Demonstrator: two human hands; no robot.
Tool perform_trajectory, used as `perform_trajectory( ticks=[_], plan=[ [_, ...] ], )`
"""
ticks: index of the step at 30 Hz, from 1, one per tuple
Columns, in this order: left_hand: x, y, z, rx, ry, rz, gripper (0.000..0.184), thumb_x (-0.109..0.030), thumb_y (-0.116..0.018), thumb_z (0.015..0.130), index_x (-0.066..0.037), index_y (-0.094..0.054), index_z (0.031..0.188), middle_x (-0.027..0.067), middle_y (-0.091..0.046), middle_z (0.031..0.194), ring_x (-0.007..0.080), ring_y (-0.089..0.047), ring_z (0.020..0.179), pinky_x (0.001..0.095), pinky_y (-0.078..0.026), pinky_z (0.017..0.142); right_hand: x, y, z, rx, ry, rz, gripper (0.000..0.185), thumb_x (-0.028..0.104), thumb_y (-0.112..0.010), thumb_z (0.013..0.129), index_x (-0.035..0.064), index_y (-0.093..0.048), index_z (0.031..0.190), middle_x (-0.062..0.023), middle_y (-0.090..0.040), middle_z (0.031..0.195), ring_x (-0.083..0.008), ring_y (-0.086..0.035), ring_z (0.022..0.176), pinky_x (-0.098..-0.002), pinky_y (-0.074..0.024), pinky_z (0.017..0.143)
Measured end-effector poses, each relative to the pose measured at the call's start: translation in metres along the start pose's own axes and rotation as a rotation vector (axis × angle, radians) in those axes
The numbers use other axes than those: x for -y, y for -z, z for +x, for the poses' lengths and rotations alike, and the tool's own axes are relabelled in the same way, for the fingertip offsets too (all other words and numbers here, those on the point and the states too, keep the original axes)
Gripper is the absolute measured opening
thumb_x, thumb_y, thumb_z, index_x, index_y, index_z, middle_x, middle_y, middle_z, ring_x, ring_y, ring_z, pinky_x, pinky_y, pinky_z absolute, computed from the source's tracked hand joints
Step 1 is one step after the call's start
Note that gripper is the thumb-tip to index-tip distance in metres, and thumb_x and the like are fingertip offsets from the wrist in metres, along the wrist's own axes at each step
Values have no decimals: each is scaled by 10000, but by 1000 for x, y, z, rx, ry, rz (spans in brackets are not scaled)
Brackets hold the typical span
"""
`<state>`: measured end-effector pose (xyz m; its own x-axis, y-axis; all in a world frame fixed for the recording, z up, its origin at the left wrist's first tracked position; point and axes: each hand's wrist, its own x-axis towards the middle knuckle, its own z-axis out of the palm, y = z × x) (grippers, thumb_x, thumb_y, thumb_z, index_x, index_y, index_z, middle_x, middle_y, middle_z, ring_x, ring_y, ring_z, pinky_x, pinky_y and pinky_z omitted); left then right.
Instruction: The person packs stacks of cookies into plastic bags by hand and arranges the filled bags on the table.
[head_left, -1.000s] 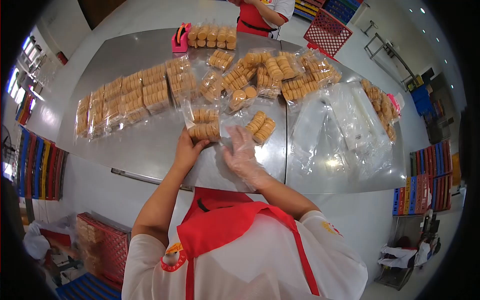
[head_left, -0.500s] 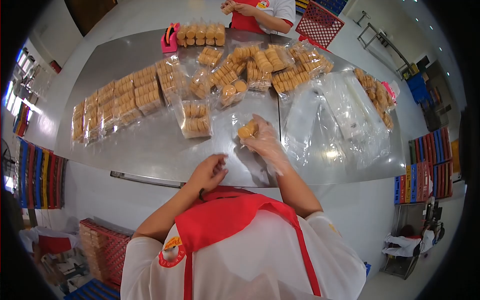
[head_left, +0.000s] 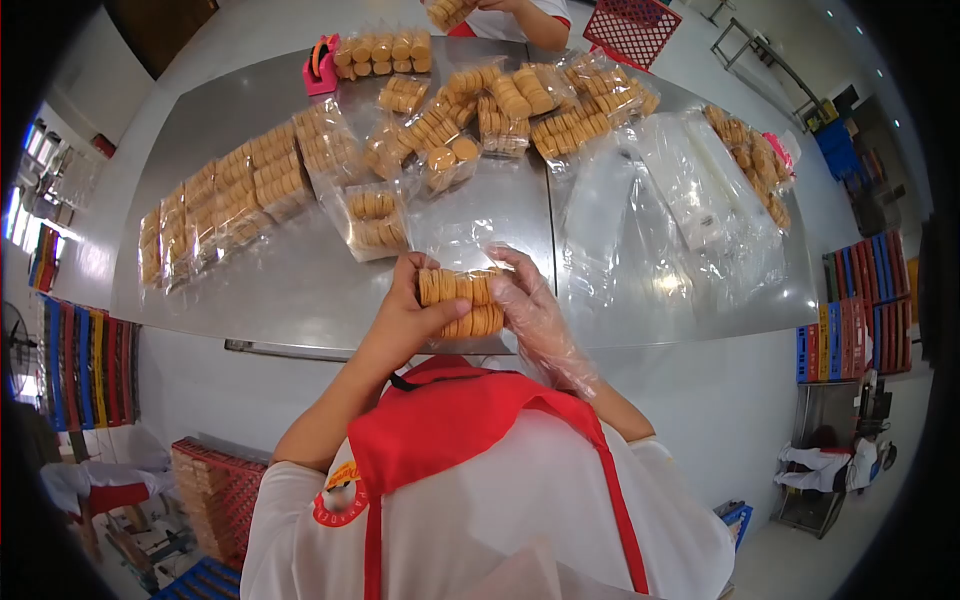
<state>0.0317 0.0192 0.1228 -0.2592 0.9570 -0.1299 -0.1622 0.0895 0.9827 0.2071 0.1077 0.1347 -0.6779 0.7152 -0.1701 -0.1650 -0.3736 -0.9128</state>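
Observation:
Between my two hands, close to the table's near edge, is a clear bag of round biscuits (head_left: 465, 290) stacked in two rows. My bare left hand (head_left: 410, 310) grips its left end, with the thumb across the front. On the right end, my right hand (head_left: 530, 305), in a clear plastic glove, has its fingers closed around the pack. Loose clear film stands up at the far side of the bag. Just beyond my left hand lies another bag of biscuits (head_left: 375, 220), its film spread on the metal table (head_left: 480, 215).
A long row of biscuit packs (head_left: 225, 205) lines the left. Several bags are piled mid-table (head_left: 500, 105). Flat clear bags (head_left: 680, 180) lie at right, beside more biscuits (head_left: 750, 165). A pink tape dispenser (head_left: 320, 67) stands far left; across the table a person's hands (head_left: 500, 8) hold biscuits.
My left hand has come over to grip the left end of the biscuit bag. The bag, earlier end-on in my right hand, now lies lengthwise between both hands, nearer to me.

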Motion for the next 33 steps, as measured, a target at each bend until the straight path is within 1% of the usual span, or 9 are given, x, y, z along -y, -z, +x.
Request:
perform_trajectory(
  ticks=[3, 6, 9, 12, 18, 21, 24, 27, 33],
  plan=[
    [-16, -8, -13, 10, 148, -216, 543, -203, -669, 912, -61, -325, 1308, 120, -528, 1112, 171, -546, 1012, 307, -468, 886, 2, -12, -7, -45, -108, 16, 527, 293, -630, 971, 63, -407, 1390, -117, -546, 1161, -179, -524, 1092, -326, -432, 966],
    [-15, -3, -24, 42, 176, -31, 411, -234, -571, 967, -49, -374, 1276, 103, -528, 1108, 155, -541, 990, 285, -450, 864, 6, -15, -6, -13, -288, 109, 401, 267, -616, 978, 54, -475, 1287, -97, -561, 1130, -159, -528, 1082, -323, -453, 930],
    [-8, 1, -28, -34, 50, 142, 296, -247, -548, 977, -14, -483, 1147, 80, -567, 973, 133, -531, 907, 265, -442, 824, 1, -13, -7, -6, -230, 27, 258, 246, -601, 986, 43, -545, 1134, -81, -584, 1086, -146, -553, 1039, -320, -471, 902],
    [8, 1, -30, -173, 3, 78, 205, -182, -558, 959, -3, -553, 1060, 66, -581, 971, 126, -522, 893, 256, -424, 836, 6, -17, -7, 6, -192, -13, 211, 222, -584, 994, 15, -580, 1037, -79, -609, 1020, -142, -575, 977, -312, -478, 882],
    [7, -6, -35, -262, -33, -219, 209, -109, -644, 910, -8, -558, 1071, 38, -564, 959, 112, -515, 902, 272, -443, 845, 2, -26, -2, -4, 59, -118, 203, 167, -562, 1001, -30, -608, 1005, -88, -634, 955, -149, -591, 916, -306, -486, 849],
    [-1, -6, -36, -456, -289, 336, 218, -116, -661, 920, -16, -537, 1069, 30, -557, 921, 106, -531, 865, 273, -466, 803, -3, -23, 3, -18, 166, -289, 214, 158, -557, 1002, -45, -626, 1002, -109, -656, 966, -162, -609, 909, -309, -487, 839],
    [-1, 3, -36, -318, -126, 137, 276, -98, -682, 909, -13, -521, 1118, 25, -550, 901, 102, -538, 844, 258, -479, 752, 1, -26, 1, 21, 271, -474, 221, 151, -546, 1006, -53, -631, 1008, -143, -672, 994, -197, -630, 904, -320, -491, 835],
    [9, 1, -30, -404, -189, -8, 302, -113, -732, 869, -3, -553, 1086, 4, -553, 808, 91, -523, 732, 247, -467, 678, -4, -22, 5, 58, 278, -482, 166, 107, -555, 1000, -46, -619, 999, -126, -668, 1055, -191, -612, 996, -322, -468, 926],
    [13, 5, -26, -365, -117, 112, 179, -74, -649, 920, 25, -633, 1067, 20, -599, 854, 92, -548, 740, 244, -486, 704, -19, -17, 13, -17, 317, -522, 162, 106, -562, 992, -39, -627, 1023, -114, -658, 1025, -183, -596, 984, -313, -460, 930]
  ],
)
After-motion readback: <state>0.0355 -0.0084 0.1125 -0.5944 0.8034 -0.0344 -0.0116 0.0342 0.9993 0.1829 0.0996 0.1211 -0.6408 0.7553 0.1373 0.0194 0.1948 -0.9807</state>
